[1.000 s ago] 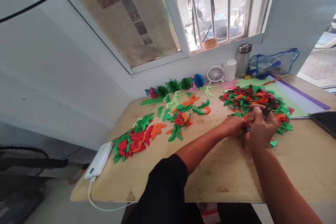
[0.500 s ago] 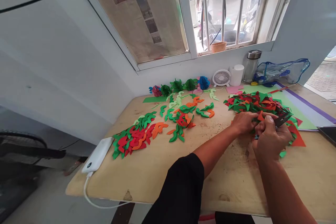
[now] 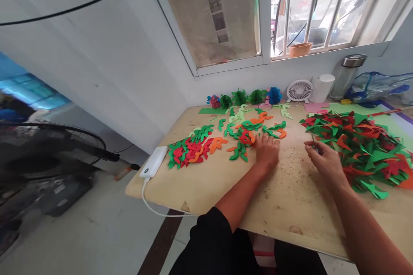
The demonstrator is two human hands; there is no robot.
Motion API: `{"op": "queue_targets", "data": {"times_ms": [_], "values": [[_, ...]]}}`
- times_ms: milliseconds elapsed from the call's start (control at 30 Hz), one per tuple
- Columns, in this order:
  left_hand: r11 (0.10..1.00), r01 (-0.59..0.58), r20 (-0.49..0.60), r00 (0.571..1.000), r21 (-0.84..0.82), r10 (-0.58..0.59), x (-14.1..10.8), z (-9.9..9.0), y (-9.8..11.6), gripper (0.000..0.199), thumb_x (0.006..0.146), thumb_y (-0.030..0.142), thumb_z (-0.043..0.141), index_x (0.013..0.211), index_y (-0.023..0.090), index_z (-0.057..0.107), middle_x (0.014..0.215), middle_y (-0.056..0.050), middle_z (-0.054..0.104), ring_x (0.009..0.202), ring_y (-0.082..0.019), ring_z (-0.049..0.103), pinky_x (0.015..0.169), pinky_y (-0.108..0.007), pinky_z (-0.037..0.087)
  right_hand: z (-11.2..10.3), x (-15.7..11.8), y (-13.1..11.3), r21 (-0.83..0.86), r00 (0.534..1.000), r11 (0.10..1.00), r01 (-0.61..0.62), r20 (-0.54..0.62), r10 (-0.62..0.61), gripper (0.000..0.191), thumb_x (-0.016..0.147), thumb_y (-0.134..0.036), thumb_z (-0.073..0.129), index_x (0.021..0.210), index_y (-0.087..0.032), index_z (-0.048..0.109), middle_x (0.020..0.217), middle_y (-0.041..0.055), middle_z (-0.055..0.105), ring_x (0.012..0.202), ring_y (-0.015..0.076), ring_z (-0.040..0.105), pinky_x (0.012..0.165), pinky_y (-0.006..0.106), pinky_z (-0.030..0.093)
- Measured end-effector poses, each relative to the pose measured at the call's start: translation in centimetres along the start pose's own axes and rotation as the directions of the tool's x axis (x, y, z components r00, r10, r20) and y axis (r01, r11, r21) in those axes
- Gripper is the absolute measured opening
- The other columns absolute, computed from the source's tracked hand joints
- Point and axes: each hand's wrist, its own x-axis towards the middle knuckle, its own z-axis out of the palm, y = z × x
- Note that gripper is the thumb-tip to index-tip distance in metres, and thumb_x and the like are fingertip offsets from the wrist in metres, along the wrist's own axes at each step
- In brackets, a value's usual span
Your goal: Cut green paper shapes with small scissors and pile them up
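My left hand point(image 3: 267, 152) lies low over the table, fingers stretched forward at the edge of a cluster of cut paper shapes point(image 3: 247, 136) in red, orange and green. Whether a piece is under its fingertips I cannot see. Further right, my right hand point(image 3: 325, 163) is curled, thumb and fingers together around a small dark tool, mostly hidden, with a thin tip showing. Close beside that hand spreads a large heap of red, green and orange paper scraps point(image 3: 364, 146). More cut paper shapes point(image 3: 193, 148) lie in an overlapping pile at the left.
On the wooden table point(image 3: 213, 184) a white power bank point(image 3: 154, 162) with a cable sits at the left edge. Along the wall stand folded paper balls point(image 3: 239, 97), a small white fan point(image 3: 300, 91), a white cylinder point(image 3: 322, 89) and a glass bottle point(image 3: 346, 77).
My hands were together at the scrap heap. My left hand has moved left to the cut shapes, and my right hand has drawn off the heap. The view has turned left.
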Motion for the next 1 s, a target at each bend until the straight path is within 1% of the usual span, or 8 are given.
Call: {"op": "queue_targets", "data": {"times_ms": [133,267,433,533,700,767,867,1000], "values": [[0.991,0.075,0.022,0.997,0.108,-0.078,-0.8,-0.2,-3.9,0.034,0.086,0.011,0.037,0.111,0.019,0.059,0.118,-0.010,0.060,0.131,-0.027,0.033,0.110,-0.059,0.016,0.8,0.3,1.1,-0.239,0.999,0.970,0.034,0.046,-0.024,0.044,0.067,-0.048,0.052,0.092,-0.015,0.068,0.055,-0.0004,0.052,0.051,0.0146,0.045,0.049,0.026,0.031],[0.980,0.122,0.019,0.992,0.159,-0.126,-1.8,-1.2,-7.3,0.032,0.084,0.008,0.038,0.104,0.019,0.061,0.118,-0.009,0.061,0.129,-0.026,0.037,0.110,-0.059,0.015,1.1,0.2,1.5,-0.359,0.999,0.932,0.048,0.019,-0.044,0.044,0.070,-0.045,0.049,0.096,-0.016,0.068,0.068,0.0052,0.063,0.063,0.0195,0.055,0.057,0.028,0.036],[0.969,0.192,-0.064,0.981,0.153,-0.184,-4.6,-2.2,-11.1,0.031,0.081,0.006,0.041,0.097,0.021,0.064,0.109,-0.009,0.066,0.122,-0.026,0.045,0.109,-0.058,0.019,1.6,-0.3,1.1,-0.413,0.998,0.908,0.064,0.019,-0.062,0.042,0.072,-0.042,0.047,0.097,-0.016,0.069,0.077,0.0079,0.066,0.070,0.0211,0.058,0.061,0.029,0.039],[0.962,0.246,-0.164,0.960,0.115,-0.226,-5.7,-2.4,-12.1,0.031,0.080,0.008,0.042,0.096,0.022,0.065,0.101,-0.009,0.067,0.121,-0.028,0.045,0.108,-0.059,0.021,1.8,-0.4,1.1,-0.432,0.997,0.899,0.073,0.015,-0.074,0.041,0.075,-0.041,0.046,0.101,-0.017,0.067,0.080,0.0074,0.066,0.073,0.0213,0.060,0.062,0.028,0.039],[0.984,0.158,-0.191,0.971,0.079,-0.141,-3.0,-2.1,-9.3,0.033,0.081,0.016,0.046,0.108,0.023,0.063,0.108,-0.008,0.065,0.122,-0.028,0.044,0.110,-0.057,0.019,1.9,-0.4,1.4,-0.480,0.997,0.875,0.062,-0.008,-0.075,0.039,0.077,-0.040,0.046,0.104,-0.018,0.065,0.082,0.0066,0.067,0.072,0.0211,0.060,0.060,0.027,0.038],[0.999,0.014,-0.151,0.989,0.046,-0.007,-0.4,-1.8,-7.2,0.037,0.082,0.027,0.048,0.118,0.024,0.058,0.119,-0.008,0.060,0.125,-0.029,0.041,0.110,-0.058,0.017,1.9,-0.4,1.4,-0.482,0.998,0.874,0.059,-0.001,-0.069,0.039,0.077,-0.040,0.046,0.105,-0.019,0.064,0.084,0.0066,0.067,0.074,0.0214,0.060,0.060,0.027,0.038],[0.994,-0.110,-0.048,0.993,0.014,0.110,4.3,-1.0,-4.6,0.050,0.083,0.048,0.046,0.129,0.029,0.049,0.135,-0.008,0.049,0.131,-0.031,0.032,0.108,-0.060,0.015,1.9,-0.4,1.4,-0.478,0.998,0.876,0.060,0.018,-0.059,0.039,0.078,-0.039,0.046,0.107,-0.019,0.062,0.088,0.0071,0.068,0.077,0.0221,0.061,0.062,0.028,0.040],[0.995,-0.095,0.173,0.981,0.007,0.092,10.5,0.0,-3.5,0.058,0.079,0.061,0.045,0.130,0.033,0.046,0.137,-0.008,0.045,0.131,-0.035,0.030,0.104,-0.061,0.020,2.0,-0.3,1.7,-0.454,0.998,0.889,0.064,0.032,-0.055,0.038,0.078,-0.039,0.045,0.107,-0.020,0.062,0.089,0.0070,0.069,0.077,0.0223,0.062,0.062,0.029,0.042]]}}
